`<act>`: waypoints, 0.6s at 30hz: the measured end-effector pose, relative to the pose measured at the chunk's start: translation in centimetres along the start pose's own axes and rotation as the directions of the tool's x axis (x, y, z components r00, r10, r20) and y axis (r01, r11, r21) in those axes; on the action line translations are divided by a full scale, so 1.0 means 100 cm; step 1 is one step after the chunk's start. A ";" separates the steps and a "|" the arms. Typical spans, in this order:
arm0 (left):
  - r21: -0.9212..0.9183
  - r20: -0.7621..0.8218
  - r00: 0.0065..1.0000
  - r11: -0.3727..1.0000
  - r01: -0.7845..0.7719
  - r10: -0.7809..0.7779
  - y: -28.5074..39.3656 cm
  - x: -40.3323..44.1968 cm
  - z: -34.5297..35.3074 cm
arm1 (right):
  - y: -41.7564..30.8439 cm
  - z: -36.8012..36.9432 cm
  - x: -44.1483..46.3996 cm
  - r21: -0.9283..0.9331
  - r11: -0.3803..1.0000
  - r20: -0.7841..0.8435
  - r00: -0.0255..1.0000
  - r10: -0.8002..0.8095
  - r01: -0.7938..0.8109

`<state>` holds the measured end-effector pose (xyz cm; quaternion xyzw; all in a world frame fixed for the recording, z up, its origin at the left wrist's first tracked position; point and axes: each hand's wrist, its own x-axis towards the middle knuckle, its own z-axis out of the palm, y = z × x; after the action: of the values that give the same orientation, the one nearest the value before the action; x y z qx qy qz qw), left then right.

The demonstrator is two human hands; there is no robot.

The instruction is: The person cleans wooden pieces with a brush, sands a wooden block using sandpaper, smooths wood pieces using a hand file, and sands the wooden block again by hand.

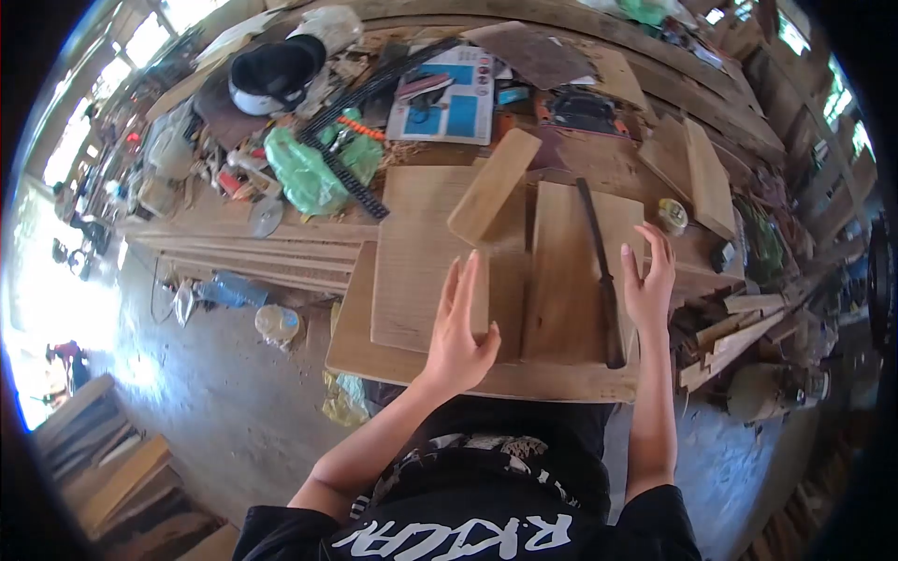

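Note:
My left hand (460, 327) is raised over a wide wooden board (412, 271) with its fingers stretched and nothing in them. To the right, my right hand (650, 280) hovers beside a second board (561, 280), thumb and fingers apart and holding nothing. A long, thin dark tool (603, 271), perhaps a file, lies lengthwise on that second board, close to my right hand. Across the top of the wide board rests a smaller wooden block (494, 185), set at a slant. Beyond my right fingertips sits a yellowish tape measure (672, 216).
Green plastic bags (304, 173), a black metal angle bar (346, 173), a white and blue sheet (449, 93) and a helmet (271, 75) crowd the back of the bench. Wood offcuts (734, 337) are piled at right. A clear jug (278, 324) is below the left edge.

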<state>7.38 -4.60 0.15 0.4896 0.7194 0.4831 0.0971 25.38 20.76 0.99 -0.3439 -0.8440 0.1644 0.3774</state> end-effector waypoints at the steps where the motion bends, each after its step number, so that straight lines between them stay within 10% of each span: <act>1: 0.008 0.007 1.000 1.000 0.020 -0.020 0.003 0.001 -0.002 | -0.008 0.007 0.006 0.008 0.998 -0.010 0.998 -0.066 0.066; 18: -0.001 -0.208 0.972 0.994 0.113 -0.110 -0.042 0.037 -0.042 | -0.101 0.044 -0.005 0.279 0.937 0.156 0.953 -0.259 0.209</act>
<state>0.40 -4.45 0.22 0.3958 0.7545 0.5215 0.0458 17.69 13.14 3.28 -0.1710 -0.8825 0.2590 0.3534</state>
